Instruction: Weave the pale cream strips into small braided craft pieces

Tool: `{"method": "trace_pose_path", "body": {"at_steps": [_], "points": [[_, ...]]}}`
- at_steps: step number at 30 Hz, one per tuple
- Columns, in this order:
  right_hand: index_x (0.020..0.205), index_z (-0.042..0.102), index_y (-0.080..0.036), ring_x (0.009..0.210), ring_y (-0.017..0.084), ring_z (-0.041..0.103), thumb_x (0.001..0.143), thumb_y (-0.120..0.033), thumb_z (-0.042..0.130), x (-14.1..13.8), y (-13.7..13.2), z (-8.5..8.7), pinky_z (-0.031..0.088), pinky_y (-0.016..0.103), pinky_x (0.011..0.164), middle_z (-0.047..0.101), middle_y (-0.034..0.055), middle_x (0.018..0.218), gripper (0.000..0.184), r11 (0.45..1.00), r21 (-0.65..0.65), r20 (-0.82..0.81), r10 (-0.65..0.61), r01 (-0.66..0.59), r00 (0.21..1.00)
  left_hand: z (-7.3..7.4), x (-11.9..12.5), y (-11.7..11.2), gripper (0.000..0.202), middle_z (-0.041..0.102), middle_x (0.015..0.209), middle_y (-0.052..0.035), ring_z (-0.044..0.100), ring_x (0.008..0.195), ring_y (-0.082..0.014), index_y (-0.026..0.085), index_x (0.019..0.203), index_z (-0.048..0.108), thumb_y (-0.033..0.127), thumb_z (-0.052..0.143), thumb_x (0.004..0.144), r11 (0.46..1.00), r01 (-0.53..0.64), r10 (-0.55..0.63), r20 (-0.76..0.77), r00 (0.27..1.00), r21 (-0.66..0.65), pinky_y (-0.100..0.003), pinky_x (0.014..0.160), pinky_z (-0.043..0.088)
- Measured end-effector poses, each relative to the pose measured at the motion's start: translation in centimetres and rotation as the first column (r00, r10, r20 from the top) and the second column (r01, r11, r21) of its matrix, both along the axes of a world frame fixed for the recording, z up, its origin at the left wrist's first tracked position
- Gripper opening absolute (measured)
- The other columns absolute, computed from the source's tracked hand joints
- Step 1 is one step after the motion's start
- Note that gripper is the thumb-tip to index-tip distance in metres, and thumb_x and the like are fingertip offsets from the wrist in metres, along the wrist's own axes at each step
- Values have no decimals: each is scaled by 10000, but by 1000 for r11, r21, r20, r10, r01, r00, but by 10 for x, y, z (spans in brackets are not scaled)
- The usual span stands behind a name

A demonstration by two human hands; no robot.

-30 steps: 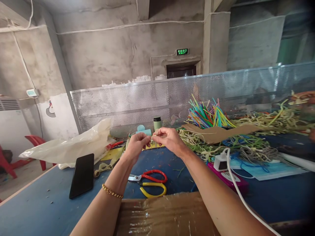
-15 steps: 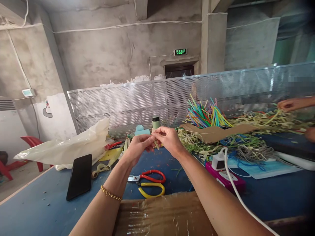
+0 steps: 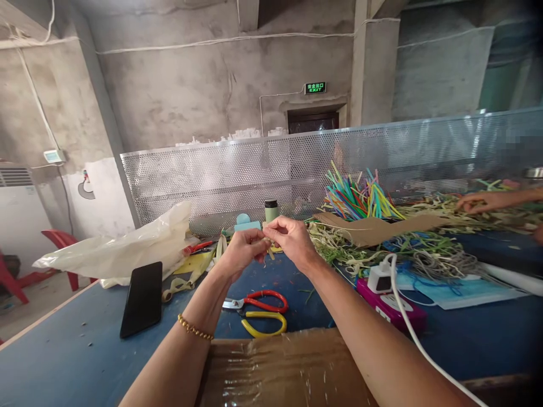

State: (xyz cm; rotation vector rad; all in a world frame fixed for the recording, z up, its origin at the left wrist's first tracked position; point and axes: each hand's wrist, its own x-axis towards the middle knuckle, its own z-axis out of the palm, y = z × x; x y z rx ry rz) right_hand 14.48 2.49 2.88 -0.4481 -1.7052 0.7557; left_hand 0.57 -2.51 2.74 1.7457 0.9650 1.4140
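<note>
My left hand (image 3: 244, 247) and my right hand (image 3: 292, 238) meet above the middle of the table, fingertips pinched together. Between them is a narrow pale strip (image 3: 272, 254), its short end hanging below the fingers; most of it is hidden, and its material is too small to tell. Just behind the fingers stands a green bottle with a black cap (image 3: 271, 210), beside a light-blue box (image 3: 247, 225). Below my hands lie scissors with one red and one yellow handle (image 3: 265, 333), blades pointing left. A taped cardboard piece (image 3: 284, 370) lies between my forearms.
At left are a black phone (image 3: 141, 299) and a pale plastic bag (image 3: 114, 249). Colourful thin sticks (image 3: 360, 195) and green-beige strips (image 3: 339, 243) pile up at right, near a purple box (image 3: 390, 308) with a white charger. Another person's hand (image 3: 479, 202) reaches over the far-right strips.
My hands stay pinched together, with the strip's hanging end slightly shifted. The other person's hand has moved left and lower over the strips. The whole view has shifted slightly.
</note>
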Motion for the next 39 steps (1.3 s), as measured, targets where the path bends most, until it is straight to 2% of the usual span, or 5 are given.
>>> {"method": "trace_pose_path", "body": {"at_steps": [10, 17, 21, 27, 39], "points": [[734, 602, -170, 423, 106, 484, 834, -534, 599, 7, 11, -2, 367, 231, 419, 538, -23, 506, 378, 996, -65, 170, -52, 64, 984, -6, -2, 7, 269, 560, 573, 8, 485, 484, -88, 138, 729, 623, 388, 722, 751, 998, -56, 56, 102, 993, 1, -243, 507, 353], [716, 583, -172, 403, 98, 468, 819, -478, 638, 9, 15, -4, 364, 226, 427, 535, -31, 461, 327, 999, -9, 196, -37, 39, 980, -5, -6, 4, 291, 643, 700, -39, 559, 546, -104, 130, 848, 674, 410, 709, 775, 993, 85, -79, 74, 994, -84, -244, 545, 376], [655, 553, -182, 383, 105, 471, 815, -419, 645, 8, 12, -2, 344, 228, 411, 509, -33, 427, 300, 992, -8, 250, -124, 130, 960, -5, -4, 6, 318, 614, 639, -26, 524, 513, -97, 128, 769, 656, 439, 723, 760, 999, 4, -1, 58, 998, -52, -242, 516, 355], [580, 479, -194, 390, 96, 455, 859, -479, 555, 8, 9, -3, 334, 235, 425, 476, -37, 462, 407, 996, -79, 184, -34, 49, 982, -7, -3, 8, 302, 572, 579, 10, 477, 469, -89, 152, 754, 628, 435, 732, 750, 999, -34, 34, 30, 999, 3, -241, 484, 338], [534, 462, -187, 489, 106, 360, 844, -392, 546, 7, 10, 0, 226, 265, 501, 403, -35, 443, 380, 916, 172, 236, -395, 362, 888, -7, -2, 6, 269, 607, 591, -20, 481, 479, -85, 135, 658, 617, 360, 726, 756, 997, -26, 31, 74, 997, -69, -239, 504, 337]]}}
